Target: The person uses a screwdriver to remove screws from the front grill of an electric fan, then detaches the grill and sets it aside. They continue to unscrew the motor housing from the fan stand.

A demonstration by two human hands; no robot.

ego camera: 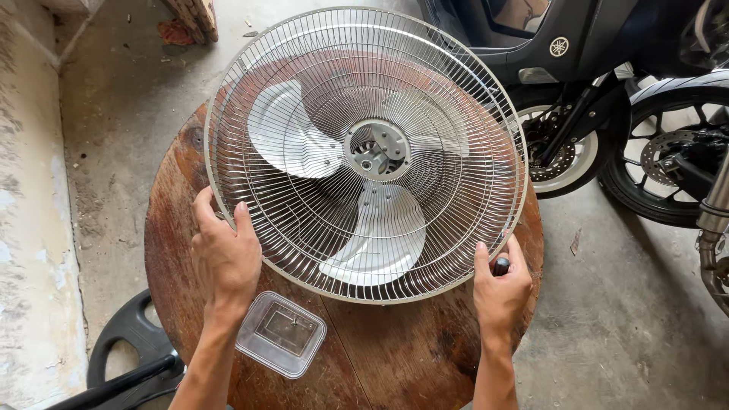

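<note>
the fan guard (364,152), a round wire cage with three pale metal blades (357,175) and a grey hub (377,149) showing through it, lies flat on a round, worn wooden table (395,357). the left hand (224,254) rests on the guard's lower left rim, fingers spread over the wires and thumb hooked at the edge. the right hand (501,285) sits at the lower right rim, curled around a small dark tool handle (502,266) with its fingertips against the ring; what kind of tool it is i cannot tell. to handle the guard well, it seems wise to keep both hands opposite each other on the stiff outer ring, not the thin wires, and press evenly so the cage stays level over the blades. a clear, square plastic tub (281,334) sits on the table just below the left wrist, and its contents are too faint to name. a round pale emblem (559,46) marks the black panel of a motorbike (600,68) parked at upper right.
</note>
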